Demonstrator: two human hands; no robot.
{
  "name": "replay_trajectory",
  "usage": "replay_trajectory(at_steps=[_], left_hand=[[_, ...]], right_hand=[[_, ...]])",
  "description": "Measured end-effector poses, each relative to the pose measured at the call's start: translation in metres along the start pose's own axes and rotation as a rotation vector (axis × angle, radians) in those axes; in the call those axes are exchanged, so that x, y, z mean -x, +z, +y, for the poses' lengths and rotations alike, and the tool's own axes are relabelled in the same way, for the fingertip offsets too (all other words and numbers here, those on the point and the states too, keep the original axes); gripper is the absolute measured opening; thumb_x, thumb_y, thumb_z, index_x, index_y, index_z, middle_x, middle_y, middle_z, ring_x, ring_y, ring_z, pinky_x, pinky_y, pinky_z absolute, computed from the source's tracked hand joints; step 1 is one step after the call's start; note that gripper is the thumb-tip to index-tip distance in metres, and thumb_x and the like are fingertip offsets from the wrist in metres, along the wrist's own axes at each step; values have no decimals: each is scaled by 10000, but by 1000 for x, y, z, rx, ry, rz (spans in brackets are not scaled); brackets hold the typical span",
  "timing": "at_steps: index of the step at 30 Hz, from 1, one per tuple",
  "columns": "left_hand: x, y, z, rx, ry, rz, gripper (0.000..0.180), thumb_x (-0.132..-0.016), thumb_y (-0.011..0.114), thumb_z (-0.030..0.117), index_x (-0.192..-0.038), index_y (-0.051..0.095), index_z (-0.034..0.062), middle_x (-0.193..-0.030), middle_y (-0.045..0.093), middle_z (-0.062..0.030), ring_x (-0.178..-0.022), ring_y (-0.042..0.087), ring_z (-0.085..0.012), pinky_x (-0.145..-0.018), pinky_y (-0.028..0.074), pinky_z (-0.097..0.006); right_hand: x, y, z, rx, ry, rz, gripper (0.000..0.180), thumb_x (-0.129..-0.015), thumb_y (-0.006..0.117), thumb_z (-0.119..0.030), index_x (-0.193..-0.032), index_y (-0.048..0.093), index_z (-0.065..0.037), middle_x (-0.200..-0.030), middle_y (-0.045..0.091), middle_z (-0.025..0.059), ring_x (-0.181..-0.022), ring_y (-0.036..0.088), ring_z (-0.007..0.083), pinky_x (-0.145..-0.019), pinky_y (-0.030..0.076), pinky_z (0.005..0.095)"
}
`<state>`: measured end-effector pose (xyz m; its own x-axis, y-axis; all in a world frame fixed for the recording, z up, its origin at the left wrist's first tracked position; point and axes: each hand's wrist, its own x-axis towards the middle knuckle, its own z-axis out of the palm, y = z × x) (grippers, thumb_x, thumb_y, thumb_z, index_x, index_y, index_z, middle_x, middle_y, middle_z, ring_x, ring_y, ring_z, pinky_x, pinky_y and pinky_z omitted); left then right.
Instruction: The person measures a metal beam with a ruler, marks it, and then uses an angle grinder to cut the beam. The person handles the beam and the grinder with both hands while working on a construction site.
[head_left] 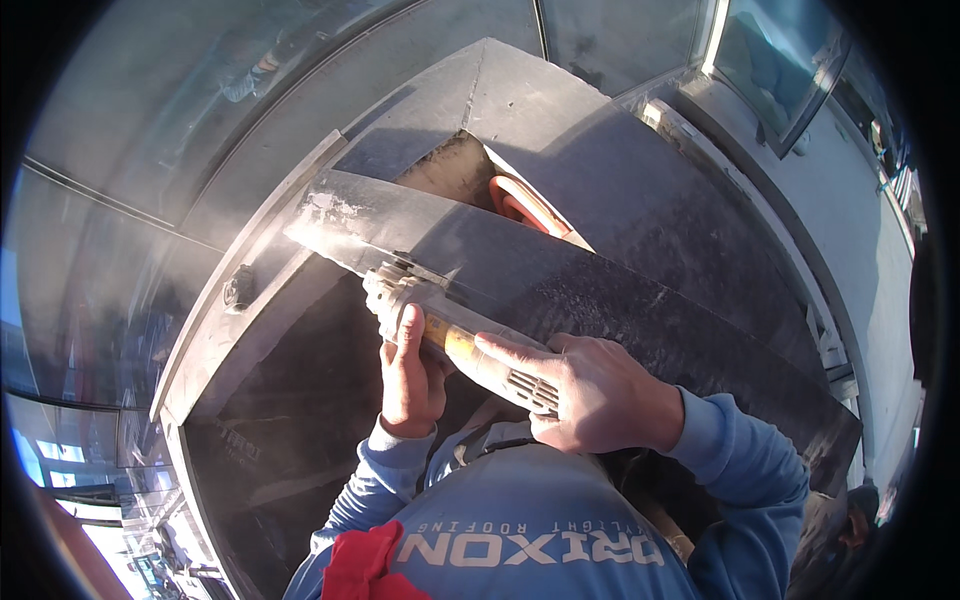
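Note:
An angle grinder (463,348) with a dusty yellow and grey body lies slantwise across the middle of the view. My left hand (407,378) holds it near the head, thumb up along the body. Round the rear of the body, by the vent slots, my right hand (600,392) is closed, its index finger stretched forward. The grinder's head is at the near edge of a dark grey slab (570,285), where pale dust shows to its left. Whether the disc touches the slab I cannot tell.
Beyond the slab is a cut-out opening with an orange-red hose or pipe (525,203) inside. A wooden strip (255,225) borders the left side, with a small dark object (239,287) on it. Glass panels (130,190) stand at left. A pale ledge (800,200) runs along the right.

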<state>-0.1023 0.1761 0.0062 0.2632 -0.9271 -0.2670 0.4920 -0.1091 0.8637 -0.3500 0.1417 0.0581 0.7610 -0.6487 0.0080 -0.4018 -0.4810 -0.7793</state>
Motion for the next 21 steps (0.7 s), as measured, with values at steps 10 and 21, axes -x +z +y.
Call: replay_trajectory(at_steps=[10,21], left_hand=[[-1,9,1,21,24,64,448,-1067,623,378,-1380,532,70,-1190,695,-75,-983,737,-189,-721,625,-328],[-3,5,-2,28,23,90,411,-1062,639,383,-1335,578,81,-1129,709,-49,-930,729,-157,-665,581,-284]], right_hand=[[-4,4,8,-16,-37,5,863,-740,745,-188,-1563,508,-84,-877,702,257,-751,663,419,-756,565,477],[-4,3,8,-26,-67,19,554,-778,752,-170,-1291,671,24,-907,697,251,-780,679,409,-755,560,469]])
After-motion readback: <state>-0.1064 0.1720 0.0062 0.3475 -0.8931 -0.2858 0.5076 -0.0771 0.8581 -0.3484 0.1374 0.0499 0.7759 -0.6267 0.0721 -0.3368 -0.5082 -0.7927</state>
